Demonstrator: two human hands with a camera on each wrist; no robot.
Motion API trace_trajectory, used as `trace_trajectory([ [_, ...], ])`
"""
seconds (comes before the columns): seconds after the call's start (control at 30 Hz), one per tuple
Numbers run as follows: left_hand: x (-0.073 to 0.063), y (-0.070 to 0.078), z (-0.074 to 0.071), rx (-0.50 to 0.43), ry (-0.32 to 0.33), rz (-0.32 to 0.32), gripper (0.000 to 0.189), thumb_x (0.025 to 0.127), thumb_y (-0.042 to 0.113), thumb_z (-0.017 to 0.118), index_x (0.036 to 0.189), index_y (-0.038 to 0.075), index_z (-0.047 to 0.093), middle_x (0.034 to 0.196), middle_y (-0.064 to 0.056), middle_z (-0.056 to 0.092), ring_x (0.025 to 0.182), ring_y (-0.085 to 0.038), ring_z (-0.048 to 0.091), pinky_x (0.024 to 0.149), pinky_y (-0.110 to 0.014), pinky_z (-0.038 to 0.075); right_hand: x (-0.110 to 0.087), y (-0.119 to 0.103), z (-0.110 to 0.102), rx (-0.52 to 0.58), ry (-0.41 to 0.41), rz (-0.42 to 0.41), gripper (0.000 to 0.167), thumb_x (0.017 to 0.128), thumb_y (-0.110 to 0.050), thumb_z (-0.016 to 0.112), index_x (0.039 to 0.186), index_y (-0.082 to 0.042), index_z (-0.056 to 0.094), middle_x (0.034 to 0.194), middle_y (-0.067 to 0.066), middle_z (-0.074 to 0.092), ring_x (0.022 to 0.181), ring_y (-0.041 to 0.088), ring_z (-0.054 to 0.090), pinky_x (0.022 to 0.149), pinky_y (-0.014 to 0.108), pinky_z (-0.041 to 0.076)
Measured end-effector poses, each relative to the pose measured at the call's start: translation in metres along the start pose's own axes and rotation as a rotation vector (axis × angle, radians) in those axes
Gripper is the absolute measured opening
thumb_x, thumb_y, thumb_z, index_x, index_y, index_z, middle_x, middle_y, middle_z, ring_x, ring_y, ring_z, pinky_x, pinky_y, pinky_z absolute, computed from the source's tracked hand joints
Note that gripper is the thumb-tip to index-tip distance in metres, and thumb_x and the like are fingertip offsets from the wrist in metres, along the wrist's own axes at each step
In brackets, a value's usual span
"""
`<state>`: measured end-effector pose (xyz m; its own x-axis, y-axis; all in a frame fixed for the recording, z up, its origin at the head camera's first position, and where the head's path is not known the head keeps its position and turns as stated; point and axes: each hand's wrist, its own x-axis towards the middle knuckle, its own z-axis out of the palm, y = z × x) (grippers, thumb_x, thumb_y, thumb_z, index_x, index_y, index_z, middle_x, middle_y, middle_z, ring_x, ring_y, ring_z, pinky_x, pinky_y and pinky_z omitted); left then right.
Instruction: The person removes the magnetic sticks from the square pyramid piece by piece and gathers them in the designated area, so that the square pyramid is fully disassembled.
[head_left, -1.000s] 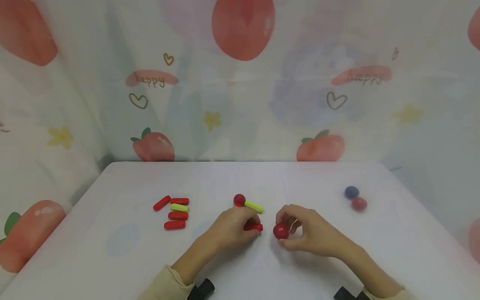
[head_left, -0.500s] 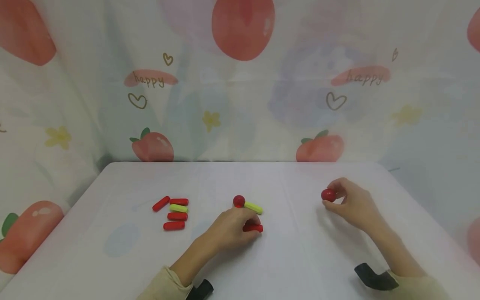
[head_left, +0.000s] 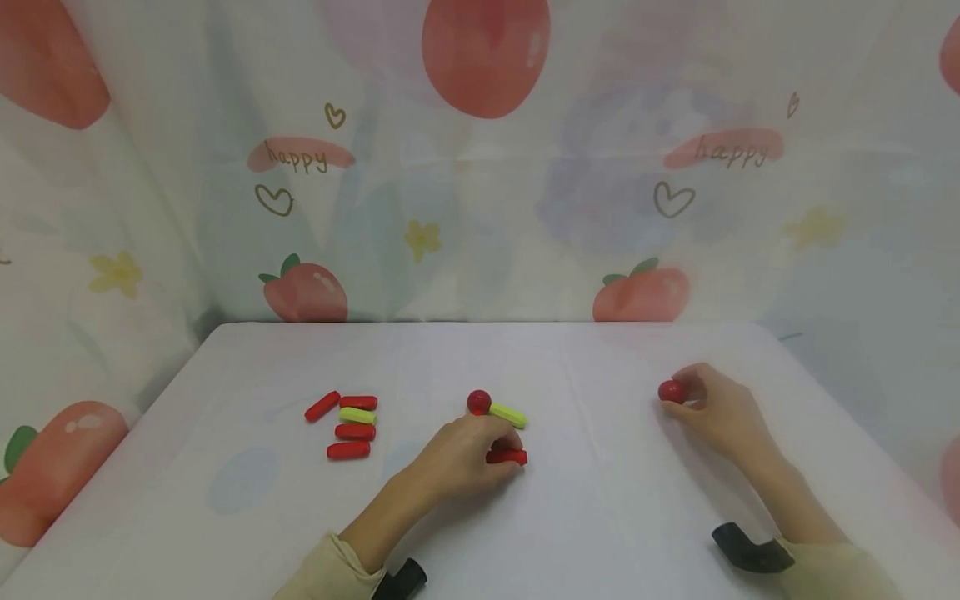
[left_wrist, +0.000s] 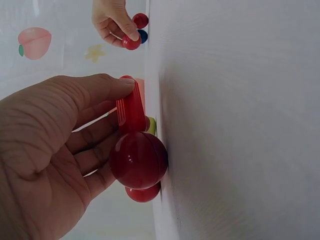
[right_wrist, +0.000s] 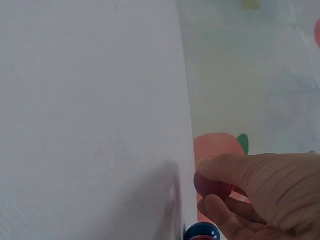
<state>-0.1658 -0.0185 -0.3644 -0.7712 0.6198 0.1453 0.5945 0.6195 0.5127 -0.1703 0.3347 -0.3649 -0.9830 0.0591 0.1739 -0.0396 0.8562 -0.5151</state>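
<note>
My left hand (head_left: 465, 454) pinches a red rod (head_left: 507, 457) between thumb and fingers, low over the table's middle. In the left wrist view, a dark red ball (left_wrist: 138, 160) sits at the near end of that red rod (left_wrist: 131, 107), with another red ball (left_wrist: 143, 193) behind. Just beyond the hand lie a red ball (head_left: 479, 402) and a yellow-green rod (head_left: 508, 416). At the right, my right hand (head_left: 720, 412) holds a red ball (head_left: 671, 391) in its fingertips, above the table. A blue ball (right_wrist: 202, 230) and another red one lie near it, hidden in the head view.
At the left of the white table (head_left: 600, 517) lies a group of several rods, with a slanted red rod (head_left: 322, 407) beside a column holding a yellow-green rod (head_left: 358, 415). A printed cloth (head_left: 480, 208) hangs behind the table.
My right hand has carried its red ball from beside the left hand to the far right, where the blue and red balls lay. The left hand stays in place with its rod.
</note>
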Motion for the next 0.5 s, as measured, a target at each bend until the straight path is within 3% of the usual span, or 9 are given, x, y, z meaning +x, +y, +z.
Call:
trace_trajectory([
  [0.33,-0.0016,0.0033,-0.0026,0.009,-0.021,0.024,0.025,0.084,0.018,0.085,0.106,0.014,0.074,0.092,0.010,0.070,0.083,-0.001,0.059,0.078,-0.019,0.051,-0.0013,0.0002,0.0056,-0.025,-0.003,0.046,0.046,0.091,-0.014,0.077,0.124,0.008,0.054,0.113,0.030,0.062,0.103,0.046,0.059,0.088,0.058,0.056],
  [0.5,-0.0033,0.0055,-0.0051,0.116,-0.003,0.100,0.025,0.084,0.017,0.082,0.107,0.015,0.073,0.090,0.009,0.069,0.079,-0.001,0.057,0.075,-0.018,0.049,-0.0031,0.0018,0.0072,-0.035,0.006,0.047,0.049,0.089,-0.015,0.078,0.125,0.009,0.056,0.115,0.032,0.062,0.102,0.047,0.060,0.087,0.059,0.056],
])
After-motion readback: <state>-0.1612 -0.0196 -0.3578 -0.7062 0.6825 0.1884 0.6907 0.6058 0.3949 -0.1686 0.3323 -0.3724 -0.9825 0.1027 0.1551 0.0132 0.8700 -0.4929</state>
